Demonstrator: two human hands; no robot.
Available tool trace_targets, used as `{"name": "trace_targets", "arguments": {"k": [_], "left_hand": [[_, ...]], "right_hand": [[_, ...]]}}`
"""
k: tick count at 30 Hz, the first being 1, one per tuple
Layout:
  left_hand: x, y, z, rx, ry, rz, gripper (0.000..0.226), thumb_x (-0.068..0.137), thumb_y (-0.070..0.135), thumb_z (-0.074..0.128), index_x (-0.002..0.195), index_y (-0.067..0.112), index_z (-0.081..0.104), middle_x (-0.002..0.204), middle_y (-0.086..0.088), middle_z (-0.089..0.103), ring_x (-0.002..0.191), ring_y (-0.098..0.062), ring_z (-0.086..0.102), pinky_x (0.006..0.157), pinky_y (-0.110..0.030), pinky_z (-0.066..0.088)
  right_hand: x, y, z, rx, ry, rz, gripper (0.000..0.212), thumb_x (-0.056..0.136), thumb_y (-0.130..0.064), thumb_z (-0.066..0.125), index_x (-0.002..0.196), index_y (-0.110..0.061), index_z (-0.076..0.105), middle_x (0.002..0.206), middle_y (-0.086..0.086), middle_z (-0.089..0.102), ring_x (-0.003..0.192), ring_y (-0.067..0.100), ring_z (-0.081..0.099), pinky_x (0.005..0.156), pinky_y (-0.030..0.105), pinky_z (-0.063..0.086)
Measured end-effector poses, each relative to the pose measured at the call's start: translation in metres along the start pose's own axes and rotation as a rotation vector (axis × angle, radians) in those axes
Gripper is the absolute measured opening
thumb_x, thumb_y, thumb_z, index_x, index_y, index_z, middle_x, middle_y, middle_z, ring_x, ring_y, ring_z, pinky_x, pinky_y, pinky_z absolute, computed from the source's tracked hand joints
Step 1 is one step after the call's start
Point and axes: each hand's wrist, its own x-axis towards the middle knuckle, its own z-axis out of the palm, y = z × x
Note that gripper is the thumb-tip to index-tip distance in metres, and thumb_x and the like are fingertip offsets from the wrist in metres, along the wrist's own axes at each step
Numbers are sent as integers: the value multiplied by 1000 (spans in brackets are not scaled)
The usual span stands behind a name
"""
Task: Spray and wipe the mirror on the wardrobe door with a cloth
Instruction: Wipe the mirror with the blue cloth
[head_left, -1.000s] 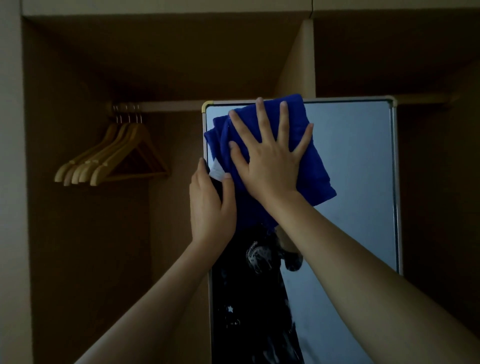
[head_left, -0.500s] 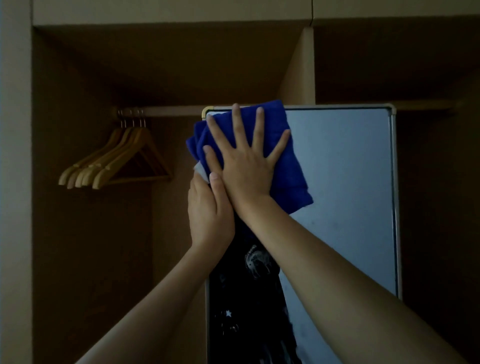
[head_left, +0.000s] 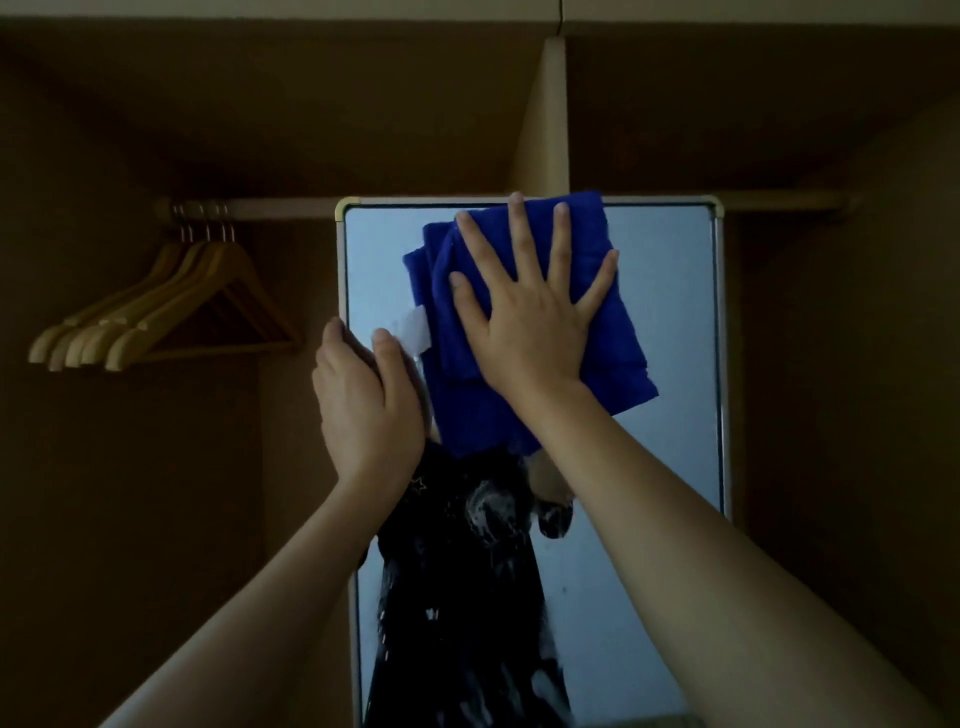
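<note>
The tall mirror (head_left: 670, 312) with a pale metal frame stands in front of the open wardrobe. A folded blue cloth (head_left: 613, 353) with a white tag lies flat against the mirror's upper part. My right hand (head_left: 524, 322) presses on the cloth with its fingers spread straight. My left hand (head_left: 363, 405) grips the mirror's left frame edge, thumb on the glass side and fingers round the edge. White spray streaks (head_left: 493, 514) show lower on the glass, over a dark reflection of the person.
Several wooden hangers (head_left: 171, 312) hang on the rail (head_left: 270, 208) to the left of the mirror. A vertical wardrobe divider (head_left: 545, 119) rises behind the mirror's top. Dark wardrobe compartments lie on both sides.
My right hand slid the cloth left past the mirror's left edge, then back right along the top. My left hand stayed on the left frame edge.
</note>
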Motion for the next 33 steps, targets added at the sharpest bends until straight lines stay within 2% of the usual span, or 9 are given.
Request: {"name": "trace_targets", "arguments": {"k": [6,10,16,23,26,29,33], "left_hand": [[-5,7,4,59,54,-1,59,102,42,31,151,9,23,151,-10,37,139,-26,34,107,-41,33],[-7,9,3,87,62,4,59,102,40,32,151,8,23,152,-10,36,140,-26,33,108,-41,33],[-7,10,3,134,49,8,59,103,39,32,151,6,21,153,-12,35,141,-27,31,110,-40,31],[-9,16,2,58,60,-24,60,104,46,21,152,11,21,155,-8,32,143,-23,27,113,-37,25],[-9,14,2,36,59,-19,62,103,49,19,152,12,21,154,-8,33,142,-22,30,108,-32,26],[-7,12,3,41,70,-23,60,103,48,20,151,11,24,152,-8,37,139,-21,34,101,-28,25],[-6,14,5,55,102,-18,60,103,48,21,148,10,29,147,-10,42,134,-22,40,100,-32,32]], "right_hand": [[3,69,-11,10,-10,137,55,98,-61,14,151,-49,4,163,-6,-2,149,30,-10,109,68,-10],[3,85,-12,-12,-32,182,55,98,-61,12,150,-49,1,163,-7,-4,148,30,-12,109,69,-9],[-4,61,-10,18,-9,208,55,98,-60,13,151,-47,2,163,-4,-1,148,33,-10,108,72,-8],[-8,-15,-1,45,-13,10,56,99,-58,16,152,-43,9,163,0,5,149,35,-6,108,70,-11],[-8,-38,3,50,-12,-17,56,99,-58,17,152,-42,11,163,0,7,149,35,-3,108,70,-10],[-7,-39,5,44,-21,-34,57,99,-59,16,152,-42,9,163,0,5,149,35,-5,109,70,-10],[-7,-21,2,39,-26,-80,57,98,-61,16,152,-44,9,163,-2,5,149,32,-5,110,67,-10]]}}
